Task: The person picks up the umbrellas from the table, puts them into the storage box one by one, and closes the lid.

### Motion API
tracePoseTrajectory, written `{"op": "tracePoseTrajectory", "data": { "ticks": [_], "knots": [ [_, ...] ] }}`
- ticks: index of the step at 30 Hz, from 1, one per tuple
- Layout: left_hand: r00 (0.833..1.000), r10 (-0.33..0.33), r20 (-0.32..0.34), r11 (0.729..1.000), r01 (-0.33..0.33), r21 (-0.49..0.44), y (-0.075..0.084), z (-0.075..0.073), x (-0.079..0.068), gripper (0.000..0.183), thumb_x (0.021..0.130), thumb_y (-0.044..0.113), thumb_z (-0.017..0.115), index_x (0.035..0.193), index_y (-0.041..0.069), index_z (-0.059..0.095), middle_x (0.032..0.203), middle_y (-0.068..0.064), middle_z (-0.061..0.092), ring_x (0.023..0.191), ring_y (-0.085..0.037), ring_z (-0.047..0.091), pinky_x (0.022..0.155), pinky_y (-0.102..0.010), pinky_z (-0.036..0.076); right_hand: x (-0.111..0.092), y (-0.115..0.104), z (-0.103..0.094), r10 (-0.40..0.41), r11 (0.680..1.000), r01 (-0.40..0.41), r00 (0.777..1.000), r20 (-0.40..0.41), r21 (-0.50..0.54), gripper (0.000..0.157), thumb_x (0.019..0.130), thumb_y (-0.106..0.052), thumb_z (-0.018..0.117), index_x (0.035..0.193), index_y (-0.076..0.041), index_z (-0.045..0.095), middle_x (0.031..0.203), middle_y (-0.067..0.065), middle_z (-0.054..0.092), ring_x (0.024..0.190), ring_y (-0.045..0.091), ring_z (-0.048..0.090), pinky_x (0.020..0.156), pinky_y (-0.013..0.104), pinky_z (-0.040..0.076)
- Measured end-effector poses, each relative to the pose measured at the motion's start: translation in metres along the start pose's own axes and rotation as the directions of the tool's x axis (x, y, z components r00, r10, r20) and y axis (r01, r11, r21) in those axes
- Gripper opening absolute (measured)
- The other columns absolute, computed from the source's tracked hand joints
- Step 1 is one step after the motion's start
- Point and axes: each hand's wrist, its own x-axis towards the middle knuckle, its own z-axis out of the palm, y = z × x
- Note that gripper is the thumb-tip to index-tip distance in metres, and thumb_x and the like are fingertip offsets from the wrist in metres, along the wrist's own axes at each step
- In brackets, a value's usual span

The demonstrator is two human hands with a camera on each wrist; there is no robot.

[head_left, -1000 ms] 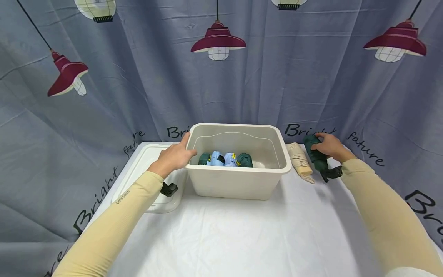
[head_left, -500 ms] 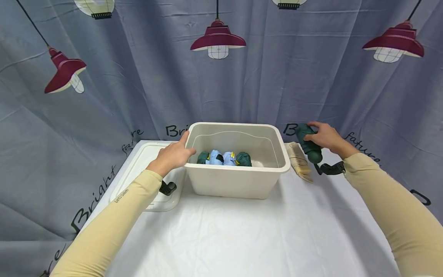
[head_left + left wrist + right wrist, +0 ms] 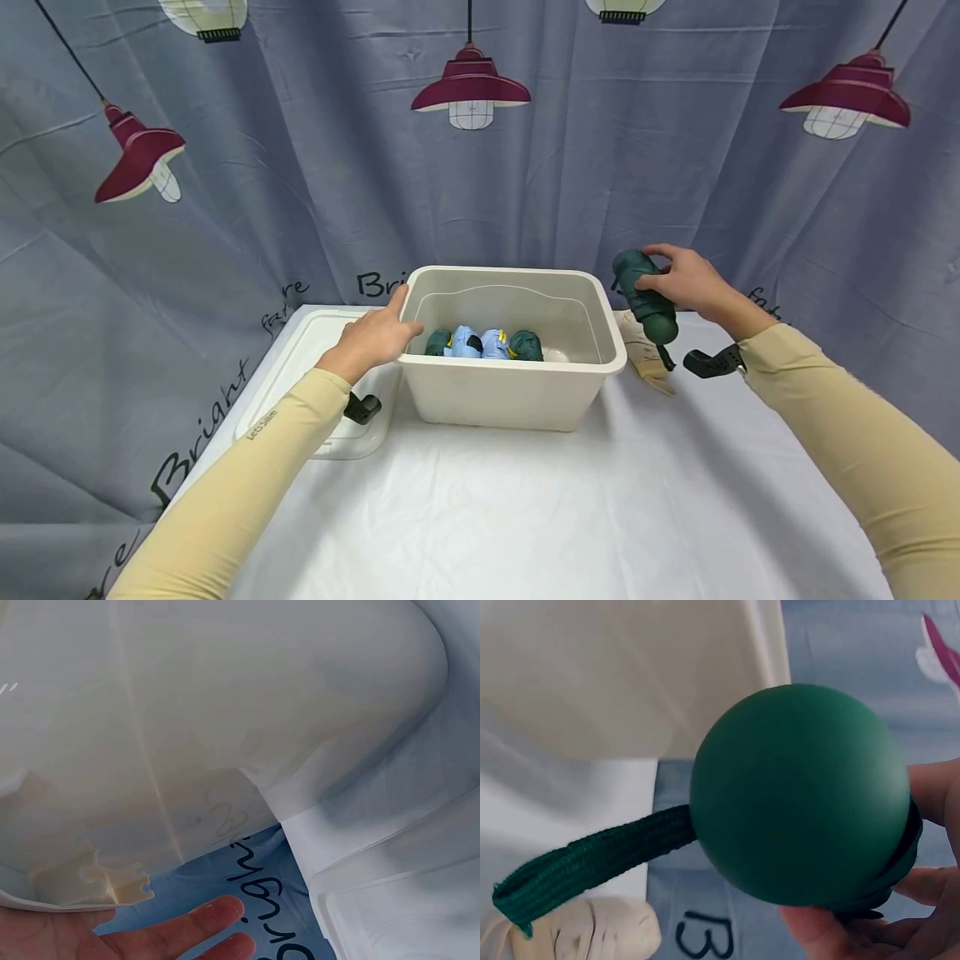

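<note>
My right hand (image 3: 686, 279) holds a dark green folded umbrella (image 3: 643, 293) in the air, thumb and fingers round its middle. In the right wrist view the round handle end (image 3: 802, 795) faces the camera and a wrist strap (image 3: 592, 859) hangs from it. Below lies a beige folded umbrella (image 3: 651, 367) on the table, partly covered by the green one. My left hand (image 3: 372, 343) rests at the left rim of a white plastic bin (image 3: 498, 398), fingers extended. Inside the bin, green and light blue folded umbrellas (image 3: 462, 342) stand in a row along the front wall.
Under my left arm, a white lid (image 3: 318, 337) lies flat on the table (image 3: 517, 508), left of the bin. A grey-blue curtain (image 3: 322, 167) printed with lamps hangs behind the table.
My right hand has lifted the green umbrella off the table and carried it up and left towards the bin. The left hand stays at the bin's rim.
</note>
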Motion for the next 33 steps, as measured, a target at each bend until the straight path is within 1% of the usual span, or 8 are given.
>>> {"op": "tracePoseTrajectory", "data": {
  "ticks": [5,13,18,22,25,27,29,33],
  "knots": [
    [1.0,-0.007,0.007,1.0,0.007,0.006,0.0,0.0,0.0,0.082,0.097,0.05,0.041,0.164,0.028,-0.002,0.133,-0.016,0.064,0.117,-0.036,0.062,0.096,-0.06,0.043,-0.005,-0.018,0.0,-0.012,1.0,0.012,1.0,0.01,-0.006,0.076,0.096,-0.031,0.061,0.16,-0.008,0.026,0.134,0.034,0.051,0.113,0.046,0.058,0.084,0.052,0.054],
    [1.0,-0.007,0.014,1.0,0.007,0.007,-0.001,0.0,0.0,0.082,0.098,0.05,0.041,0.164,0.028,-0.002,0.13,-0.016,0.065,0.113,-0.035,0.063,0.092,-0.058,0.045,-0.008,-0.042,0.003,-0.047,0.999,0.047,0.998,0.046,-0.018,0.071,0.095,-0.031,0.062,0.157,-0.011,0.033,0.128,0.031,0.057,0.106,0.038,0.062,0.071,0.041,0.056],
    [1.0,-0.005,0.01,1.0,0.005,0.007,-0.001,-0.001,0.0,0.082,0.098,0.05,0.041,0.164,0.028,-0.003,0.13,-0.015,0.065,0.111,-0.035,0.063,0.091,-0.057,0.045,-0.007,-0.056,0.008,-0.054,0.998,0.057,0.995,0.086,-0.039,0.068,0.095,-0.032,0.062,0.156,-0.013,0.037,0.13,0.028,0.059,0.106,0.034,0.064,0.072,0.039,0.056],
    [1.0,0.0,0.005,1.0,0.0,0.013,-0.001,0.0,0.001,0.082,0.097,0.05,0.041,0.164,0.028,-0.002,0.126,-0.014,0.066,0.107,-0.033,0.063,0.089,-0.056,0.045,-0.005,-0.067,0.012,-0.052,0.996,0.06,0.991,0.124,-0.059,0.066,0.095,-0.032,0.063,0.154,-0.013,0.041,0.124,0.024,0.063,0.096,0.029,0.065,0.07,0.037,0.056],
    [1.0,0.001,0.002,1.0,-0.001,0.013,-0.001,0.0,0.001,0.083,0.097,0.051,0.041,0.164,0.028,-0.002,0.122,-0.013,0.068,0.104,-0.032,0.063,0.087,-0.055,0.046,-0.002,-0.076,0.016,-0.052,0.996,0.063,0.986,0.161,-0.067,0.064,0.094,-0.031,0.063,0.153,-0.013,0.042,0.132,0.024,0.059,0.09,0.027,0.065,0.067,0.036,0.056],
    [1.0,0.001,0.001,1.0,-0.001,0.013,-0.001,0.0,0.001,0.083,0.097,0.051,0.041,0.164,0.028,-0.002,0.121,-0.013,0.068,0.103,-0.032,0.064,0.087,-0.055,0.046,0.001,-0.081,0.019,-0.05,0.995,0.067,0.98,0.191,-0.08,0.064,0.095,-0.03,0.062,0.153,-0.012,0.042,0.143,0.026,0.051,0.093,0.028,0.066,0.067,0.037,0.056],
    [1.0,0.0,0.001,1.0,0.0,0.014,-0.001,0.0,0.001,0.083,0.097,0.051,0.041,0.164,0.028,-0.002,0.122,-0.013,0.068,0.104,-0.032,0.064,0.088,-0.055,0.046,0.004,-0.085,0.022,-0.044,0.993,0.068,0.974,0.22,-0.101,0.064,0.095,-0.03,0.062,0.153,-0.011,0.042,0.15,0.027,0.043,0.098,0.03,0.065,0.07,0.039,0.057],
    [1.0,-0.001,0.006,1.0,0.001,0.016,0.0,0.0,0.001,0.083,0.097,0.051,0.041,0.164,0.028,-0.003,0.125,-0.014,0.067,0.107,-0.033,0.064,0.088,-0.055,0.046,0.01,-0.09,0.029,-0.035,0.986,0.077,0.962,0.27,-0.147,0.063,0.096,-0.028,0.061,0.152,-0.009,0.042,0.15,0.027,0.042,0.102,0.032,0.063,0.072,0.04,0.058]
  ]
}}
